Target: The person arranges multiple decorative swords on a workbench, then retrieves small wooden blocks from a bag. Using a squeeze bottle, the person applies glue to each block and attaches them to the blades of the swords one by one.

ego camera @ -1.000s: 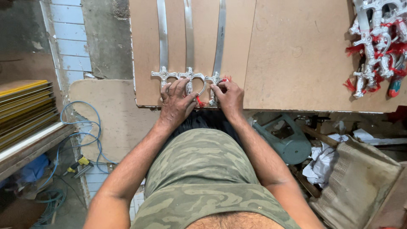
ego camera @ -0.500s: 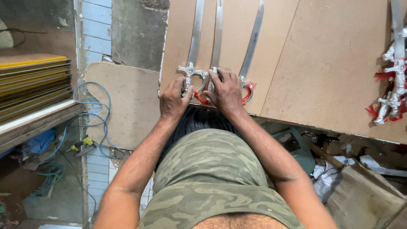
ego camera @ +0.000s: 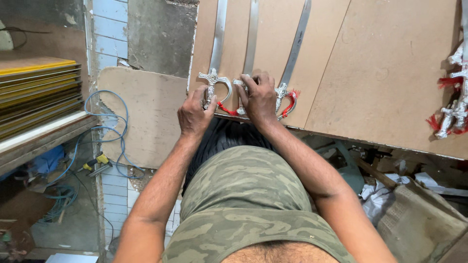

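We are at the near edge of a brown fibreboard sheet point(ego camera: 390, 73), where three curved swords lie side by side with their hilts toward us and their blades running away up the board. The left hand point(ego camera: 194, 114) is curled at the pommel end of the left sword point(ego camera: 213, 83), with thumb and fingertips closed on the hilt just below the knuckle guard. The right hand point(ego camera: 259, 97) is cupped over the hilt of the middle sword point(ego camera: 242, 87), fingers bent and closed around it so that most of the grip is hidden. The right sword point(ego camera: 282, 95) lies untouched just beside that hand. We judge the step in hand to be work on the hilts, adjusting or lining up the two that are gripped. Any further handling calls for a firm hold on the cast hilt, not the blade, and care not to snag the red cord point(ego camera: 226, 109) that loops between the guards. The blades are flat, narrow strips of dull grey metal with a gentle curve. The hilts are bright, silvery and ornately moulded, with hooked guards, and the cord and tassels are soft and frayed. The board is matt and smooth. More silvery hilts with red tassels point(ego camera: 453, 112) lie well apart at the right edge, and a blue cable point(ego camera: 105, 122) hangs near the tiled wall on our left.
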`<state>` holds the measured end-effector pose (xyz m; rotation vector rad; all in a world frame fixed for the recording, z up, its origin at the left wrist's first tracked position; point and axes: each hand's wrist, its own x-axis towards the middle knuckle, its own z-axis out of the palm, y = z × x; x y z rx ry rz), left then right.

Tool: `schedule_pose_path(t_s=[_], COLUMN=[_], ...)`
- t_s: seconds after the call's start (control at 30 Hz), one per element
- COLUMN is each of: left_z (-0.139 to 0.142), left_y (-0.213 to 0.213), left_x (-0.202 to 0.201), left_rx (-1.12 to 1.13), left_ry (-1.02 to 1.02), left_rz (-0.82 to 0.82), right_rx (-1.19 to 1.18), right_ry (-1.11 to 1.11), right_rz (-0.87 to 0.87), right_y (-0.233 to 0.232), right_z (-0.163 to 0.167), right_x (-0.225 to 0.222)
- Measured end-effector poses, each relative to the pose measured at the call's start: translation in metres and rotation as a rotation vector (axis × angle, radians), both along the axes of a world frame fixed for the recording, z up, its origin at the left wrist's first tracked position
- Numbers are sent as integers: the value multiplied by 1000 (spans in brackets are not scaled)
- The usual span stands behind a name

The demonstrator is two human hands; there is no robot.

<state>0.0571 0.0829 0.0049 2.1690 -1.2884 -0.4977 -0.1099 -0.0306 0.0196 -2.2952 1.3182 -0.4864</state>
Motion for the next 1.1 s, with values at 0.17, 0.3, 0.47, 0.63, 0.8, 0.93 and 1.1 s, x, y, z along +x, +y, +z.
schedule_pose_path(t_s=[0.17, 0.3, 0.47, 0.63, 0.8, 0.93, 1.1], left_z=[-2, -2, 4, 18, 27, 19, 8], left_y=[-1, -2, -4, -5, -8, -17, -22], left_x=[1, 1, 0, -5, -22, -44, -53], left_rx=[0, 24, 59, 14, -136, -200, -214], left_ry=[3, 0, -25, -152, -218, -207, -358], left_rz=[-8, -17, -9, 13, -386, -697, -710], right_rx=[-16, -4, -11, -13, 15, 102, 103], right_ry=[-22, -16, -17, 33, 123, 139, 90], right_rz=[-16, -14, -5, -22, -202, -130, -75], right_y=[0, 1, 1, 4, 2, 7, 14], right_z=[-1, -4, 6, 36, 49, 30, 10], right_x=[-1, -3, 1, -16, -79, -106, -111])
